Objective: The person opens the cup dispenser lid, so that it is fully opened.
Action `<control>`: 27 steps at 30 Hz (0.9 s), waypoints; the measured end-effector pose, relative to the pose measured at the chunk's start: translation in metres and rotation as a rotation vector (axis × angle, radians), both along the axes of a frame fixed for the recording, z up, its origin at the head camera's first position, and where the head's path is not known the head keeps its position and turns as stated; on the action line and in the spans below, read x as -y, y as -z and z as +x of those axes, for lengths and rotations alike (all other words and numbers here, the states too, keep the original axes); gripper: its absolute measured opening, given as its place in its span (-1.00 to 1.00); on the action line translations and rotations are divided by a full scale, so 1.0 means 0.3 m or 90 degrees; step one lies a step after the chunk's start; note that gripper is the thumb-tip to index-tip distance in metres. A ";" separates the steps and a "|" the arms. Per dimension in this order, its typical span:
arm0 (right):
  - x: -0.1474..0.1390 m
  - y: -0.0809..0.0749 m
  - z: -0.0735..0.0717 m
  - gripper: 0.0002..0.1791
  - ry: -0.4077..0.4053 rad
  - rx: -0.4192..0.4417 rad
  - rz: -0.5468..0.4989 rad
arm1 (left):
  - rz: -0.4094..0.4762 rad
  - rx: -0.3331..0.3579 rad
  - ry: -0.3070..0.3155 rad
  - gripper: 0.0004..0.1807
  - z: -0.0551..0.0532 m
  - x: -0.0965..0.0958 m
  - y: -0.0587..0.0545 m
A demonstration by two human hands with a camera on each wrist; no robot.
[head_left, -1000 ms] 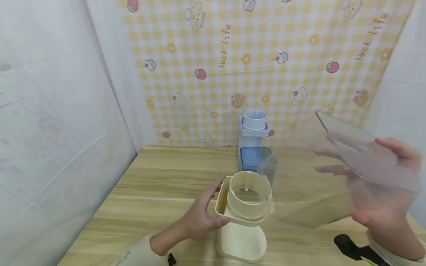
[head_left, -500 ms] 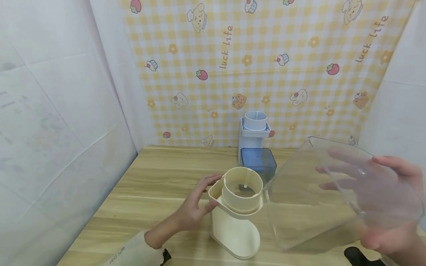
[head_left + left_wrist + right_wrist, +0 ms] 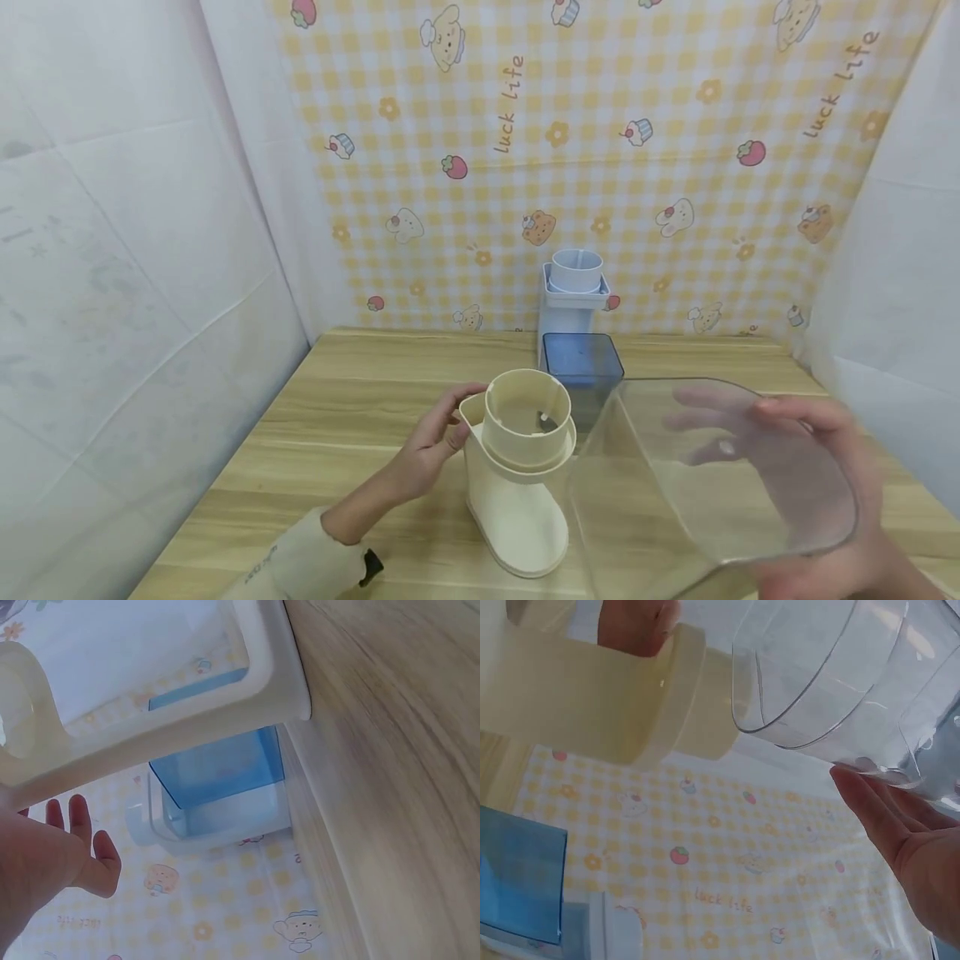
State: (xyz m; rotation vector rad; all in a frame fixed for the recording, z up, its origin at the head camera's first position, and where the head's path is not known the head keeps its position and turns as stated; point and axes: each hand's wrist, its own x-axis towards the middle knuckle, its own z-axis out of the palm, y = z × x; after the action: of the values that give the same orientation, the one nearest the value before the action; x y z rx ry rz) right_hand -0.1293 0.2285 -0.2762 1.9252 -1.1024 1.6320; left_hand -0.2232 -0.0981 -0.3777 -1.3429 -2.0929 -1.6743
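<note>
A cream plastic stand [image 3: 517, 529], with a round collar [image 3: 527, 421] on top and a rounded foot, stands on the table. My left hand [image 3: 423, 454] grips its upper part from the left, thumb in front and fingers at the back. Its fingers show beside the stand [image 3: 165, 739] in the left wrist view. A large clear plastic container [image 3: 637, 500] hangs tilted right of the stand, held by my right hand [image 3: 870, 508]. The right wrist view has the container [image 3: 840, 682] near the collar [image 3: 716, 705]; whether they touch I cannot tell.
Behind the cream stand is a similar light-blue stand [image 3: 566, 321], with a translucent blue box [image 3: 581, 357] at its front. The wood-grain table [image 3: 360, 400] meets a yellow checked cloth [image 3: 420, 250] at the back. White sheets [image 3: 150, 250] hang at the sides.
The clear container has come down and tipped, its rim dropping towards me. The cream stand has shifted left and turned a little, with my left hand still on it.
</note>
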 end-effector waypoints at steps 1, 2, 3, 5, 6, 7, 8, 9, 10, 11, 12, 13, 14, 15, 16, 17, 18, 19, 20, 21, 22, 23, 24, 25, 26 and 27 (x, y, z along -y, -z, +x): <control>0.009 -0.002 0.006 -0.03 0.008 0.003 0.008 | 0.005 0.010 0.009 -0.55 -0.004 0.001 0.001; 0.018 -0.003 0.014 -0.04 0.023 0.009 0.017 | 0.010 0.019 0.021 -0.55 -0.007 0.003 0.003; 0.026 -0.003 0.023 -0.05 0.038 0.018 0.024 | 0.015 0.030 0.032 -0.56 -0.010 0.005 0.005; 0.032 0.006 0.034 -0.03 0.065 0.030 0.040 | 0.026 0.053 0.049 -0.56 -0.016 0.008 0.006; 0.035 0.011 0.039 0.00 0.083 0.035 0.047 | 0.031 0.062 0.055 -0.56 -0.018 0.010 0.007; 0.037 0.017 0.044 0.03 0.099 0.043 0.057 | 0.034 0.065 0.059 -0.56 -0.022 0.012 0.009; 0.041 0.022 0.047 0.04 0.112 0.044 0.066 | 0.035 0.062 0.060 -0.56 -0.027 0.013 0.011; 0.043 0.028 0.049 0.05 0.120 0.044 0.075 | 0.037 0.064 0.058 -0.56 -0.030 0.014 0.011; 0.045 0.034 0.049 0.06 0.123 0.044 0.087 | 0.039 0.066 0.055 -0.56 -0.033 0.016 0.011; 0.047 0.039 0.050 0.07 0.129 0.045 0.100 | 0.040 0.064 0.054 -0.55 -0.036 0.017 0.012; 0.049 0.044 0.049 0.07 0.133 0.042 0.116 | 0.041 0.065 0.054 -0.55 -0.039 0.018 0.012; 0.050 0.048 0.048 0.08 0.138 0.038 0.131 | 0.042 0.067 0.052 -0.55 -0.042 0.020 0.011; 0.051 0.052 0.048 0.08 0.144 0.033 0.145 | 0.044 0.071 0.054 -0.55 -0.045 0.020 0.011; 0.052 0.056 0.050 0.09 0.151 0.033 0.161 | 0.045 0.077 0.053 -0.55 -0.046 0.021 0.010; 0.054 0.060 0.050 0.09 0.162 0.028 0.172 | 0.046 0.079 0.054 -0.54 -0.049 0.022 0.008; 0.057 0.063 0.051 0.11 0.175 0.022 0.180 | 0.043 0.083 0.054 -0.54 -0.052 0.023 0.007; 0.059 0.066 0.053 0.11 0.186 0.018 0.187 | 0.040 0.085 0.052 -0.54 -0.056 0.024 0.006; 0.062 0.069 0.056 0.12 0.196 0.017 0.191 | 0.039 0.086 0.053 -0.54 -0.062 0.024 0.007; 0.065 0.072 0.058 0.13 0.200 0.019 0.195 | 0.037 0.084 0.054 -0.54 -0.068 0.025 0.009; 0.068 0.075 0.060 0.13 0.204 0.020 0.195 | 0.033 0.084 0.055 -0.53 -0.073 0.026 0.009; 0.071 0.079 0.060 0.13 0.206 0.020 0.195 | 0.030 0.084 0.060 -0.53 -0.080 0.027 0.010; 0.073 0.082 0.061 0.13 0.209 0.021 0.196 | 0.028 0.083 0.061 -0.53 -0.086 0.029 0.012; 0.073 0.087 0.064 0.13 0.208 0.026 0.200 | 0.028 0.082 0.065 -0.53 -0.092 0.030 0.014; 0.073 0.092 0.064 0.12 0.205 0.030 0.203 | 0.028 0.084 0.072 -0.53 -0.098 0.031 0.016; 0.073 0.097 0.064 0.11 0.203 0.031 0.205 | 0.026 0.086 0.075 -0.52 -0.102 0.033 0.015; 0.073 0.103 0.064 0.11 0.199 0.034 0.208 | 0.025 0.088 0.079 -0.52 -0.106 0.034 0.015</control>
State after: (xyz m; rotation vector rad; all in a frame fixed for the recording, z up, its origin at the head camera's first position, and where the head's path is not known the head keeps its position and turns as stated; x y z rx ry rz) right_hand -0.1102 0.2067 -0.3072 1.7836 -1.6841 1.4054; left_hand -0.2551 -0.1083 -0.3821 -1.4086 -2.0759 -1.8990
